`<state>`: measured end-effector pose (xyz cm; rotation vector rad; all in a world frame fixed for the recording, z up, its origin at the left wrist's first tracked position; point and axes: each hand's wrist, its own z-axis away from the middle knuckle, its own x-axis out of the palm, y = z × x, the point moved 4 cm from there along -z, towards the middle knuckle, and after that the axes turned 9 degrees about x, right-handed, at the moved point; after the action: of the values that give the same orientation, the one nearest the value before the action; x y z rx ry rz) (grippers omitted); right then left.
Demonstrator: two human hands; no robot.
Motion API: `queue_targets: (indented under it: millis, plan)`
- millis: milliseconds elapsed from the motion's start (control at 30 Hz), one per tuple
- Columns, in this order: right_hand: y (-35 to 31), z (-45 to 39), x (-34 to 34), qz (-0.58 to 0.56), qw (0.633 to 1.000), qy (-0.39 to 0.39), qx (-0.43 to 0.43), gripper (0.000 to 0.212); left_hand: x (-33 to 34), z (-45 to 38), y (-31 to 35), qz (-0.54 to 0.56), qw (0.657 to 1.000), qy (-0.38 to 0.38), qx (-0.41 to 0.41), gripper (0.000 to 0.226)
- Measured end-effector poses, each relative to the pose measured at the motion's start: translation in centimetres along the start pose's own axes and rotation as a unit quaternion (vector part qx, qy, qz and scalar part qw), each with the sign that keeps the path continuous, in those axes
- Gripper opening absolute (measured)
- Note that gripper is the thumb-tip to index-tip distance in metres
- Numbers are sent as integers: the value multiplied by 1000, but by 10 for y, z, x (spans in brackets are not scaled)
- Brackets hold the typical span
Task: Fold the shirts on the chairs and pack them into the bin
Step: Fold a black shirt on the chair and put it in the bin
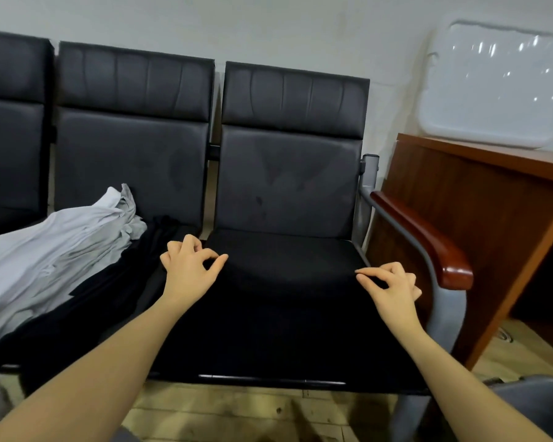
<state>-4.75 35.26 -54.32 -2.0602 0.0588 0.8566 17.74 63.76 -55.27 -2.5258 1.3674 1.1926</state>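
A black shirt (pixel 284 314) lies spread flat over the seat of the rightmost black chair (pixel 288 173). My left hand (pixel 190 266) pinches the shirt's fabric between thumb and forefinger near its far left corner. My right hand (pixel 388 282) pinches the fabric the same way near the far right corner. A heap of light grey shirts (pixel 55 250) lies on the middle chair (pixel 131 154), over more black cloth (pixel 109 288). The rim of a grey bin (pixel 530 393) shows at the bottom right.
A wooden armrest on a grey metal frame (pixel 428 244) stands just right of my right hand. Behind it is a brown wooden desk (pixel 479 199) with a white plastic lid (pixel 498 84) leaning on the wall. The floor below is pale wood.
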Motion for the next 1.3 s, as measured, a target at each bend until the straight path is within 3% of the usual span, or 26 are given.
queue_targets:
  millis: [267, 400, 567, 667, 767, 867, 1100, 1300]
  plan:
    - [24, 52, -6, -6, 1000, -22, 7, 7, -16, 64, 0, 10, 999, 35, -12, 52]
    - [39, 66, 2, 83, 995, -48, 37, 16, -7, 89, -2, -41, 999, -22, 1, 57]
    - [35, 61, 21, 227, 970, -86, -3, 28, 11, 92, 11, -81, 989, -105, 66, 54]
    - [31, 56, 44, 271, 948, -160, -40, 45, 23, 80, 32, -57, 974, -205, 79, 45]
    - [43, 58, 68, 310, 912, -268, -23, 58, 46, 82, 45, -45, 919, -381, 89, 59]
    - [53, 52, 78, 332, 898, -287, -13, 58, 63, 88, 41, -49, 885, -458, 68, 67]
    - [59, 21, 90, 311, 902, -300, -6, 55, 83, 71, 31, -39, 888, -457, 37, 66]
    - [49, 10, 85, 264, 940, -213, -45, 50, 79, 49, 23, -4, 921, -387, 43, 56]
